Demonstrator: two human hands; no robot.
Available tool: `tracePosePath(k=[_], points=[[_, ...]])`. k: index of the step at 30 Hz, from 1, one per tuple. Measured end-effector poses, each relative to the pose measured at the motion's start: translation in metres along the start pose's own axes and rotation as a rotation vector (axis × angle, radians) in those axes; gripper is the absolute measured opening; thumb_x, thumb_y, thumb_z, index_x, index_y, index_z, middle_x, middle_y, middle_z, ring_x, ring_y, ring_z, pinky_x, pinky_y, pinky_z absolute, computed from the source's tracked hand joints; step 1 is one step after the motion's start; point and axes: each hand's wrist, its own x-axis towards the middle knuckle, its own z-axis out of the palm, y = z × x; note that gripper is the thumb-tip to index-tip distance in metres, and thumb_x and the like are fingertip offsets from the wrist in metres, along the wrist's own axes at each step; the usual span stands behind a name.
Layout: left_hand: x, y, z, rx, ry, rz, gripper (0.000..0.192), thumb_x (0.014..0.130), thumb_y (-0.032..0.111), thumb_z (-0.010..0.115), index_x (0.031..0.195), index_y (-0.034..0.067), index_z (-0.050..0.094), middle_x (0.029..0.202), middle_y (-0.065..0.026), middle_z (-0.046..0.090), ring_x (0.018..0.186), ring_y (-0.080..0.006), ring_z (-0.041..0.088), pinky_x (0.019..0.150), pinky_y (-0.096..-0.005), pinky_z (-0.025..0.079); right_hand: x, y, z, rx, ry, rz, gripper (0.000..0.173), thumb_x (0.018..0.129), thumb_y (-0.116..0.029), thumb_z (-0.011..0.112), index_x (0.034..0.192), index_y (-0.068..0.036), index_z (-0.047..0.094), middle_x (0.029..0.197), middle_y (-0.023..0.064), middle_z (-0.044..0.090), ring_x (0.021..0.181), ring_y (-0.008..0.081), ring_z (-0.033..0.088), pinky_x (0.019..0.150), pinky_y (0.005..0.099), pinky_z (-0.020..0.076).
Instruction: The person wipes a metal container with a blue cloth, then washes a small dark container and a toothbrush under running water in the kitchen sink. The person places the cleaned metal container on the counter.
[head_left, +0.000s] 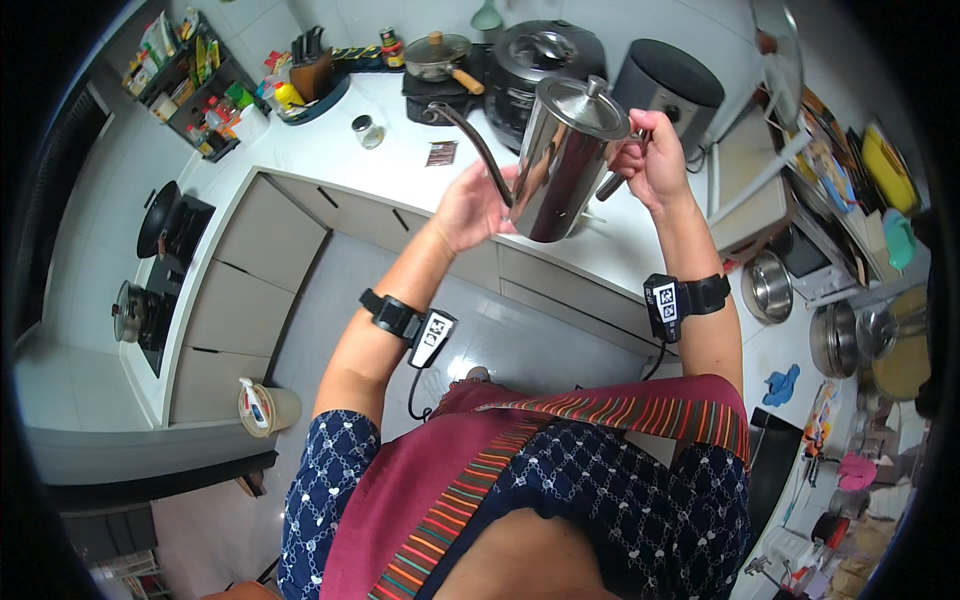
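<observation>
A shiny stainless steel kettle (559, 172) with a long curved spout hangs in the air above the front of the white countertop (315, 142). Its lid with a round knob is on. My right hand (656, 161) grips the kettle's handle on the right. At the base of the spout is my left hand (472, 206), palm turned toward the kettle's lower side. Its fingers are partly hidden behind the spout, so whether it bears on the kettle is unclear. On the counter to the left lie a small flat brown packet (441, 154) and a small glass jar (367, 132) with a dark lid.
Behind the kettle stand a black electric cooker (544, 52) and a dark cylindrical appliance (667, 90). A lidded pan (436, 58) rests on a small black stove. Further left are a knife block (311, 75) and a wok (159, 217). Steel bowls (766, 287) sit at right.
</observation>
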Motion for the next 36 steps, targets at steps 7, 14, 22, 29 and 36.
tracePosePath(k=[7, 14, 22, 29, 36], points=[[0.103, -0.125, 0.013, -0.340, 0.144, 0.031, 0.086, 0.077, 0.069, 0.034, 0.139, 0.011, 0.022, 0.136, -0.0289, 0.025, 0.122, -0.0522, 0.026, 0.086, -0.0683, 0.035, -0.048, -0.070, -0.039, -0.088, 0.061, -0.013, 0.030, 0.082, -0.033, 0.049, 0.059, -0.014, 0.046, 0.047, -0.0074, 0.033, 0.038, 0.0047, 0.027, 0.038, 0.0204, 0.0227], [0.170, -0.172, 0.039, -0.392, 0.324, 0.008, 0.077, 0.067, 0.061, 0.044, 0.128, 0.013, 0.041, 0.126, -0.0170, 0.044, 0.099, -0.0332, 0.046, 0.069, -0.0405, 0.042, -0.102, -0.110, -0.097, -0.190, 0.195, -0.029, 0.033, 0.083, -0.043, 0.051, 0.068, -0.014, 0.049, 0.055, -0.0065, 0.040, 0.048, 0.0068, 0.035, 0.048, 0.0230, 0.0324], [0.224, -0.196, 0.051, -0.310, 0.404, 0.082, 0.056, 0.069, 0.047, 0.058, 0.112, 0.011, 0.053, 0.108, -0.0149, 0.050, 0.099, -0.0283, 0.045, 0.067, -0.0349, 0.042, -0.291, -0.146, -0.297, -0.621, 0.742, -0.377, 0.040, 0.091, -0.038, 0.046, 0.113, -0.006, 0.055, 0.098, 0.0057, 0.060, 0.082, 0.0104, 0.058, 0.071, 0.0204, 0.0459], [0.236, -0.166, 0.045, -0.372, 0.386, 0.231, 0.055, 0.071, 0.040, 0.056, 0.113, 0.006, 0.047, 0.106, -0.0139, 0.047, 0.098, -0.0280, 0.046, 0.065, -0.0373, 0.043, -0.454, 0.022, -0.453, -1.548, 1.333, 0.638, 0.079, 0.066, -0.038, 0.070, 0.131, -0.006, 0.038, 0.133, 0.0229, 0.036, 0.124, 0.0369, 0.034, 0.102, 0.0417, 0.0311], [0.200, -0.116, 0.077, -0.382, 0.311, 0.324, 0.058, 0.075, 0.057, 0.045, 0.114, 0.014, 0.050, 0.111, -0.0140, 0.048, 0.099, -0.0350, 0.045, 0.073, -0.0413, 0.042, -0.401, 0.037, -0.368, -1.523, 1.250, 0.402, 0.031, 0.071, -0.015, 0.067, 0.097, 0.001, 0.060, 0.100, 0.0188, 0.057, 0.091, 0.0331, 0.056, 0.081, 0.0372, 0.0453]])
